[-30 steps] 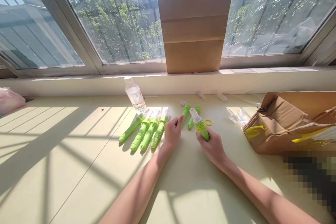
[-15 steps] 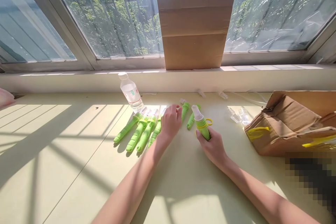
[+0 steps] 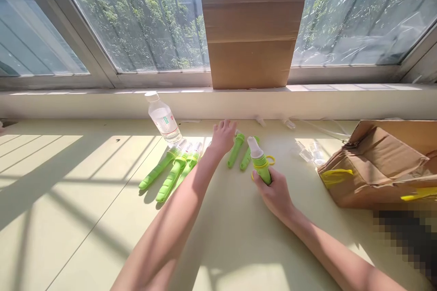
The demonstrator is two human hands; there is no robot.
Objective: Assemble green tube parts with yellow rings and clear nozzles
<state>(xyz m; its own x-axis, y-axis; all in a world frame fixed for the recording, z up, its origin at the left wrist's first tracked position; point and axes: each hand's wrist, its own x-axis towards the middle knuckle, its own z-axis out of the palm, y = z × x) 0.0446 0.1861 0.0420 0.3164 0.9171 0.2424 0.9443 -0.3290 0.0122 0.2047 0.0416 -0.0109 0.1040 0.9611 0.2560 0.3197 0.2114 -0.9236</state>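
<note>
My right hand is wrapped round the lower part of a green plastic tube with a whitish clear cap and a yellow ring, held upright and slightly tilted. Out in front, my left hand has its fingers stretched forward and a little bent, just left of the cap end of a green tube on the table. Another green tube lies right of that one, partly behind the held tube. Several capped green tubes lie in a row to the left, some partly hidden by my left forearm.
A clear water bottle with a white cap stands at the back left. Clear plastic caps lie beside an open cardboard box on the right. A small clear piece lies near the window ledge. A cardboard sheet covers part of the window.
My left hand has moved forward, away from the row of tubes, and its fingers have extended. My right hand still holds its tube, and the view has shifted slightly.
</note>
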